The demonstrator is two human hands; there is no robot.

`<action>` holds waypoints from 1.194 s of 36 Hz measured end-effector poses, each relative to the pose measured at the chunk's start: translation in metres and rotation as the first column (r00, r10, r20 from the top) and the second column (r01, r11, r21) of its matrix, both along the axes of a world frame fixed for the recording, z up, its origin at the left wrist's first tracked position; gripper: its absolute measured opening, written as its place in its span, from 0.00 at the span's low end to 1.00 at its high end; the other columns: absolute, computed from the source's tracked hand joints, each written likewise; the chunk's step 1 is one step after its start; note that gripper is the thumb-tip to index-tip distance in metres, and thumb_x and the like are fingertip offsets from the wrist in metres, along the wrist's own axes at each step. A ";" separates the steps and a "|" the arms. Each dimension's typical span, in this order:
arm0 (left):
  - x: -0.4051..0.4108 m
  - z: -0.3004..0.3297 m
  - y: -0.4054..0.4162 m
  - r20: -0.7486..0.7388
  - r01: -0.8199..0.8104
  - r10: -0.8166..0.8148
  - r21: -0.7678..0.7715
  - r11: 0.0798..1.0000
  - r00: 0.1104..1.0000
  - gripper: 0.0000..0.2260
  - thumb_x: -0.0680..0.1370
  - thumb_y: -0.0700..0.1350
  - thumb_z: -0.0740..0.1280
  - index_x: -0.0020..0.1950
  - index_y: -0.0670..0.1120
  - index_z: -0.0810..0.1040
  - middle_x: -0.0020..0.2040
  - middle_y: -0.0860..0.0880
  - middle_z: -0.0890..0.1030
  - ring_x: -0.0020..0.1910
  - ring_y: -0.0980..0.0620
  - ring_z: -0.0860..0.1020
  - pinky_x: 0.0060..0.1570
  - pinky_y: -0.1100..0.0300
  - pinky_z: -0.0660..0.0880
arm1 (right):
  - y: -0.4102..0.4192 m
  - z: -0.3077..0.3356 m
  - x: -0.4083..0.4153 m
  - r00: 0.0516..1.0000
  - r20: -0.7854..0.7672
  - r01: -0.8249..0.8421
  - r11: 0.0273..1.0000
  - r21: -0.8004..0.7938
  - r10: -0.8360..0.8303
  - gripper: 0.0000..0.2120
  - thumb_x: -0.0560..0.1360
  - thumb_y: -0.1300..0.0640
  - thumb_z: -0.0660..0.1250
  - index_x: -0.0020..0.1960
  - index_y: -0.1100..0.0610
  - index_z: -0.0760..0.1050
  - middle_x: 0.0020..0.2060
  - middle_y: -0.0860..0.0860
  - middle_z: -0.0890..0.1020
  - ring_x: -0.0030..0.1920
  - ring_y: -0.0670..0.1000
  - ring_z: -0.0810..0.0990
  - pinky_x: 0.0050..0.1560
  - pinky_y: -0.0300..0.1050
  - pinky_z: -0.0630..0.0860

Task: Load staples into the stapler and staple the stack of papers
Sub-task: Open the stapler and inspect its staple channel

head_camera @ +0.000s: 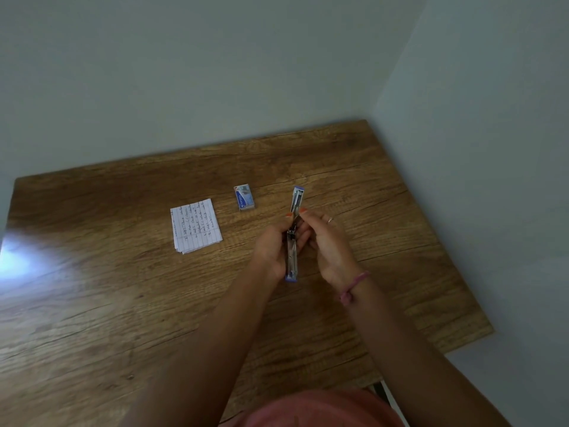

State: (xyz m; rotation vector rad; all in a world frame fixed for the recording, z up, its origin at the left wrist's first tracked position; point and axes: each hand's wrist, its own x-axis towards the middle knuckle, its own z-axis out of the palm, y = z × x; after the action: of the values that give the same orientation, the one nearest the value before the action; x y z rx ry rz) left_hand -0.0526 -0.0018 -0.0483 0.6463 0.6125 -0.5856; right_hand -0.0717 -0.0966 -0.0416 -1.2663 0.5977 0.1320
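Purple plastic caps both ends of the stapler (294, 229), which is swung fully open into one long line and held above the wooden table (123, 303). The left hand (274, 248) curls round the near half, its thumb on top close to the hinge. The right hand (326, 245) pinches near the hinge with its fingertips (303, 211), where the far half begins. Whether a strip of staples is already between those fingertips is too small to tell.

From the head view, the staple box (245, 197) lies on the table just beyond the hands, apparently closed. The stack of papers (196, 225), lined and handwritten, lies flat to the left of the box, well apart from the stapler.

The step in hand looks to be opening and readying the magazine, so loading seems barely begun. To do it well, the left hand should hold the stapler steady and level, the channel facing up. The strip should go in legs down, sliding flat along the rail without tilting, or it may snap. The top should then close gently until it latches. Fingers should stay out of the hinge, which could pinch.
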 end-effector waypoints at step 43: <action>-0.007 -0.004 0.011 0.097 0.165 -0.180 0.146 0.975 0.979 0.09 0.78 0.43 0.65 0.45 0.42 0.84 0.37 0.47 0.82 0.35 0.53 0.80 0.36 0.60 0.78 | 0.028 -0.008 0.016 0.968 -0.037 0.241 0.959 -0.146 -0.249 0.13 0.75 0.47 0.67 0.47 0.58 0.77 0.39 0.53 0.84 0.40 0.51 0.84 0.42 0.47 0.82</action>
State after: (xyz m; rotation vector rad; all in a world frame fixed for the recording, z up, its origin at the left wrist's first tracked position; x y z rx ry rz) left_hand -0.0595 0.0096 -0.0527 0.8623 0.4995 -0.6690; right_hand -0.0555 -0.0684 -0.0501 -1.3158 0.8180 -0.0836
